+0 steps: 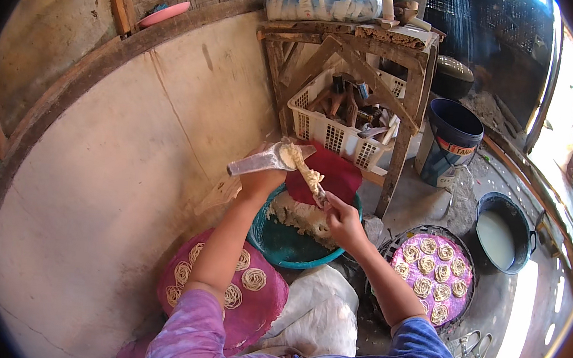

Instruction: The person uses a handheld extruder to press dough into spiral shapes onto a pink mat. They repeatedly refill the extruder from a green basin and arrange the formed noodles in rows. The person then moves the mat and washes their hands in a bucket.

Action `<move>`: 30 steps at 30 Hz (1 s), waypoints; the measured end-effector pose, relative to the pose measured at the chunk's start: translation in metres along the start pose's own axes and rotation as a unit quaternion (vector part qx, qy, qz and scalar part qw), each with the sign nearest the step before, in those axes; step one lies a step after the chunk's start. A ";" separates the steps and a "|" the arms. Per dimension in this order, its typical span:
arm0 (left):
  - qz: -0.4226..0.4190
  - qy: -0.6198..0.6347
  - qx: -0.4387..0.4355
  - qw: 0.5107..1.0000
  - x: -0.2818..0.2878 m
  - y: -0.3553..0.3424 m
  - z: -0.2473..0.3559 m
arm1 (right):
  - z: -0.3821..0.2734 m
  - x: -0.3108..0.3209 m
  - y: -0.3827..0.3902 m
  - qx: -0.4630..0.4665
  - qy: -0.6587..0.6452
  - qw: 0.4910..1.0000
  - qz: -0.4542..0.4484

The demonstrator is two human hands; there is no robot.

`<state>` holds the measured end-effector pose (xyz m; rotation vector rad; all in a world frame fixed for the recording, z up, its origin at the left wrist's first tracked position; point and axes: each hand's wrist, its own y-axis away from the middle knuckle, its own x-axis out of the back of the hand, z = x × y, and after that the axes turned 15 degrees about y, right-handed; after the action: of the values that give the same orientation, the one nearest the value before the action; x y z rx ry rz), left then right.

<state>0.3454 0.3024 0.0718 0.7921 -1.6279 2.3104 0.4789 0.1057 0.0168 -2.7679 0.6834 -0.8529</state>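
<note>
My left hand (264, 180) is closed around a metal press (261, 162) with a flat bar-like body and a round opening, held tilted above a teal basin (274, 253). The press hides most of that hand's fingers. In my right hand (342, 221) is the handle of a utensil (320, 198) coated with pale dough (311, 175); its far end is at the press's opening. More dough (297, 217) lies in the basin, partly under a dark red cloth (332, 174).
Coiled dough nests rest on a pink round mat (266, 312) at left and a pink-lined tray (448, 306) at right. A basin of cloudy liquid (497, 239), a dark bucket (437, 150) and metal tongs-like tool (468, 348) are right. A white basket (324, 131) sits under a wooden stand (410, 108).
</note>
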 end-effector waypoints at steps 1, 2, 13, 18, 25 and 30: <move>-0.029 -0.034 0.059 0.997 -0.003 0.000 -0.002 | -0.002 -0.003 -0.001 -0.007 0.013 1.000 -0.009; -0.063 -0.063 0.103 0.991 -0.002 -0.001 -0.007 | -0.003 -0.004 0.000 0.012 -0.031 0.999 -0.031; 0.080 -0.035 -0.103 0.991 0.093 -0.004 -0.023 | 0.156 -0.059 -0.045 -0.054 0.602 0.736 -0.304; 0.130 0.692 0.245 0.666 0.153 0.007 0.007 | 0.110 -0.076 -0.048 0.049 0.526 0.825 -0.201; 0.139 0.853 0.332 0.379 0.126 0.099 0.016 | -0.058 -0.078 0.067 -0.223 -0.657 0.527 -0.491; 0.113 0.293 0.409 0.857 0.157 0.183 0.022 | -0.075 -0.060 0.116 -0.237 -0.563 0.744 -0.270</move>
<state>0.1374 0.1936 0.0132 -0.0585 -0.4655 3.0021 0.3486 0.0301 0.0161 -3.1440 -0.1989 1.1509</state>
